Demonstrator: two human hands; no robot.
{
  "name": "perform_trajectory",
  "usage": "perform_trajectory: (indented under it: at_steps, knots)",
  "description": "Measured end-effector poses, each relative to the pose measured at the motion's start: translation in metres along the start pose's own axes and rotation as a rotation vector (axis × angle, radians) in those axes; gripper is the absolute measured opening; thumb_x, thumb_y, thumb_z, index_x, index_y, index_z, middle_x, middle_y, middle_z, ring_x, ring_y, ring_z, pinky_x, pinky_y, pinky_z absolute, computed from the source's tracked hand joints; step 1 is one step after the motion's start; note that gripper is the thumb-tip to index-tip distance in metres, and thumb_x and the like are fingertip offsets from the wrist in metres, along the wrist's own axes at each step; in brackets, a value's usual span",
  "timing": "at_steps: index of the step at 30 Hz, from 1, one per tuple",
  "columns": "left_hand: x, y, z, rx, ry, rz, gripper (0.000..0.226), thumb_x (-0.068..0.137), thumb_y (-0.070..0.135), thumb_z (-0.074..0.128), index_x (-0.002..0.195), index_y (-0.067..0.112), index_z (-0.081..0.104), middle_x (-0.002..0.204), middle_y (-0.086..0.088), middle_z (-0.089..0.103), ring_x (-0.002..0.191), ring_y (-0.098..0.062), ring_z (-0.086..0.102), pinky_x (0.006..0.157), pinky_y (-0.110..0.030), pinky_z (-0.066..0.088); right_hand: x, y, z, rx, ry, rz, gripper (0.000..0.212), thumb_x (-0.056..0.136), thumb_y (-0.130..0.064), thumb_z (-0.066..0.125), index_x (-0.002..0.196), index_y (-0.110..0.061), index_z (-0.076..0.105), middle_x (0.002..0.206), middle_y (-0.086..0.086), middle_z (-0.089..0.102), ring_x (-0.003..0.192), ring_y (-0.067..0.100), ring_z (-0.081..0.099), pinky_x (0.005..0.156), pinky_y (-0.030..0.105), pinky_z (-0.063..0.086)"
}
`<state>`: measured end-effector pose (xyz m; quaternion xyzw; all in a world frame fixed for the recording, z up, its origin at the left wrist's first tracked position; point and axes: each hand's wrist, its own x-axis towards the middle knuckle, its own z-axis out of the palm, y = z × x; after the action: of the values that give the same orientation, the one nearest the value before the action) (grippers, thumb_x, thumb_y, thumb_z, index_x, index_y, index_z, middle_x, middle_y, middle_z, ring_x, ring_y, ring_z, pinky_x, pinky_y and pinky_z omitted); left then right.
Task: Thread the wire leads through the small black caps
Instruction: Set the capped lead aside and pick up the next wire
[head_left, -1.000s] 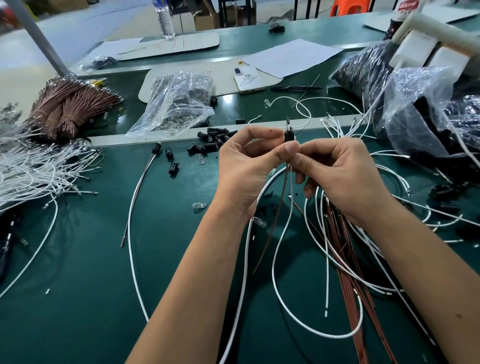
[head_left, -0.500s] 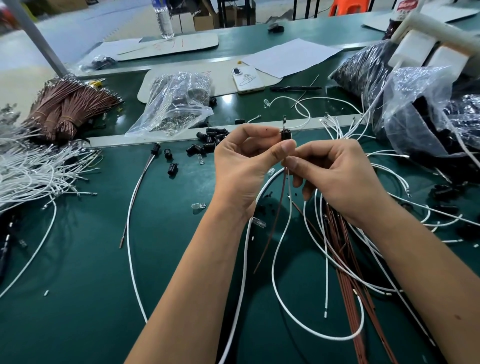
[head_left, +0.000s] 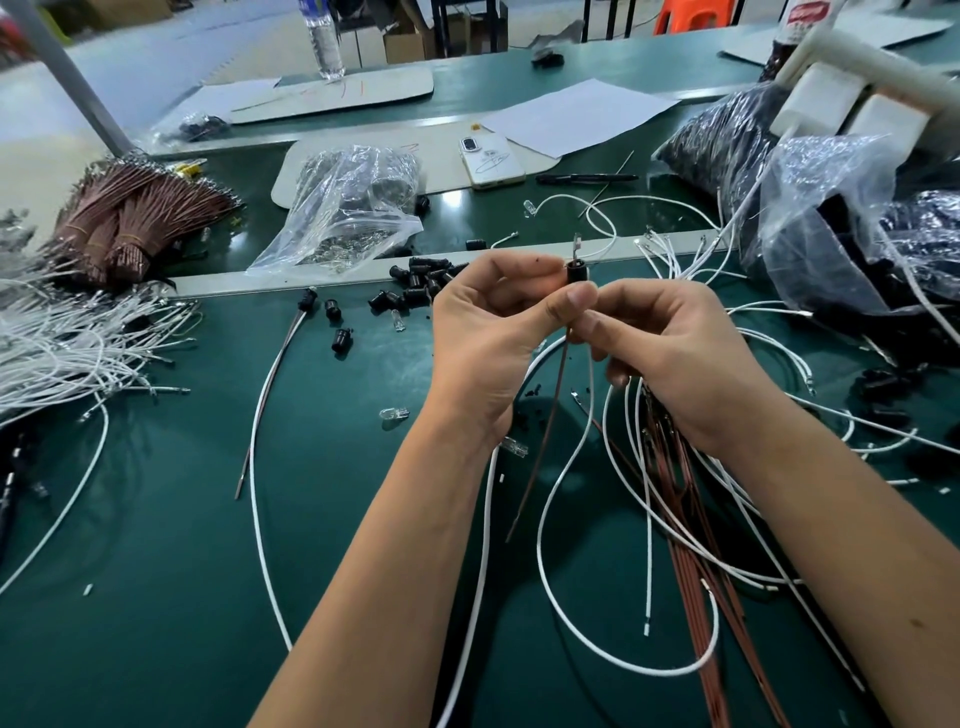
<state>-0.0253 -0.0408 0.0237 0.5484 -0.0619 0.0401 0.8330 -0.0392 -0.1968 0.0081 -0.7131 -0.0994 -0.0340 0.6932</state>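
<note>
The left hand (head_left: 488, 332) is raised over the green table (head_left: 171, 545), thumb and forefinger pinching a small black cap (head_left: 575, 271). A metal terminal (head_left: 575, 243) pokes out of the cap's top; a brown lead (head_left: 545, 436) and a white lead (head_left: 566, 467) hang below. The right hand (head_left: 675, 353) pinches these leads just beneath the cap. No writing is legible.

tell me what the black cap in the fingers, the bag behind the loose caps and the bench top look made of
Black cap: likely moulded plastic or rubber, matte black, with little shine.
Bag: thin clear plastic film, crinkled, with bright glints.
Bench top: smooth dark green mat, probably rubber or vinyl, showing soft reflections.
</note>
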Motion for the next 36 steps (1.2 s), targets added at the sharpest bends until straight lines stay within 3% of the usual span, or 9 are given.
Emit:
perform_trajectory:
  at_steps: [6, 9, 11, 14, 17, 22, 26, 31, 36]
  knots:
    - [0.0, -0.0002, 0.0003, -0.023, -0.008, -0.01, 0.03, 0.059, 0.004, 0.084, 0.084, 0.008, 0.069, 0.081, -0.016, 0.071, 0.072, -0.024, 0.067, 0.075, -0.033, 0.058, 0.001, 0.0002, -0.0008, -0.031, -0.111, -0.029, 0.026, 0.091, -0.03, 0.071, 0.093, -0.005, 0.074, 0.078, -0.001, 0.067, 0.073, 0.01, 0.057, 0.059, 0.021, 0.048]
    - [-0.0011, 0.0014, 0.0001, -0.065, -0.016, -0.032, 0.029, 0.063, 0.001, 0.083, 0.086, 0.005, 0.066, 0.079, -0.016, 0.071, 0.061, -0.022, 0.065, 0.059, -0.031, 0.056, 0.0003, -0.0003, 0.0006, -0.064, -0.198, -0.003, 0.018, 0.101, -0.015, 0.061, 0.1, 0.001, 0.069, 0.083, -0.005, 0.074, 0.079, 0.008, 0.063, 0.067, 0.022, 0.05]
    - [-0.0021, 0.0028, -0.0001, -0.071, -0.015, -0.045, 0.028, 0.065, 0.0, 0.082, 0.088, 0.004, 0.065, 0.08, -0.015, 0.072, 0.057, -0.022, 0.065, 0.049, -0.029, 0.052, -0.0004, -0.0008, 0.0012, -0.053, -0.231, 0.021, 0.022, 0.103, -0.014, 0.058, 0.107, 0.007, 0.064, 0.084, 0.001, 0.075, 0.081, 0.015, 0.065, 0.073, 0.032, 0.05]
    - [-0.0015, 0.0034, -0.0002, -0.073, -0.006, -0.039, 0.03, 0.063, 0.001, 0.082, 0.087, 0.004, 0.065, 0.083, -0.019, 0.071, 0.061, -0.023, 0.066, 0.06, -0.032, 0.057, -0.001, -0.0028, 0.0017, 0.006, -0.223, 0.032, 0.031, 0.095, -0.022, 0.062, 0.105, 0.007, 0.06, 0.076, 0.002, 0.069, 0.073, 0.016, 0.061, 0.074, 0.036, 0.045]
    - [0.0004, 0.0029, -0.0015, -0.044, -0.005, -0.035, 0.026, 0.068, -0.005, 0.081, 0.086, 0.006, 0.067, 0.085, -0.019, 0.071, 0.07, -0.024, 0.067, 0.075, -0.034, 0.058, -0.0009, -0.0029, 0.0034, 0.078, -0.177, 0.033, 0.022, 0.091, -0.026, 0.067, 0.101, -0.007, 0.068, 0.075, 0.003, 0.066, 0.072, 0.013, 0.059, 0.075, 0.032, 0.045]
    - [0.0006, 0.0026, -0.003, -0.053, -0.031, -0.034, 0.025, 0.069, -0.006, 0.081, 0.085, 0.008, 0.068, 0.082, -0.012, 0.074, 0.072, -0.02, 0.071, 0.075, -0.031, 0.058, 0.0, -0.0009, 0.0055, 0.148, -0.105, 0.013, 0.016, 0.091, -0.03, 0.068, 0.095, -0.018, 0.076, 0.079, 0.004, 0.066, 0.075, 0.014, 0.059, 0.079, 0.03, 0.049]
    - [0.0002, 0.0031, -0.0025, -0.035, -0.055, -0.034, 0.025, 0.069, -0.005, 0.081, 0.085, 0.009, 0.067, 0.081, -0.012, 0.072, 0.072, -0.021, 0.068, 0.077, -0.031, 0.057, 0.0001, -0.0013, 0.0043, 0.229, -0.118, 0.057, 0.016, 0.085, -0.031, 0.075, 0.09, -0.015, 0.076, 0.07, 0.002, 0.059, 0.066, 0.01, 0.053, 0.067, 0.02, 0.046]
    - [0.0001, 0.0028, -0.0019, -0.021, -0.066, -0.037, 0.025, 0.073, -0.011, 0.079, 0.085, 0.008, 0.068, 0.097, -0.027, 0.069, 0.08, -0.028, 0.065, 0.084, -0.038, 0.058, 0.0009, -0.0026, 0.0038, 0.259, -0.108, 0.112, 0.015, 0.084, -0.024, 0.07, 0.086, -0.009, 0.072, 0.066, 0.0, 0.052, 0.063, 0.01, 0.045, 0.067, 0.027, 0.037]
    - [0.0003, 0.0006, -0.0017, -0.035, -0.06, -0.037, 0.026, 0.072, -0.011, 0.079, 0.083, 0.01, 0.069, 0.088, -0.02, 0.071, 0.089, -0.032, 0.065, 0.09, -0.042, 0.057, 0.0013, -0.0047, 0.0032, 0.293, -0.122, 0.14, 0.014, 0.087, -0.018, 0.07, 0.074, -0.016, 0.072, 0.061, -0.005, 0.05, 0.059, 0.01, 0.04, 0.066, 0.029, 0.033]
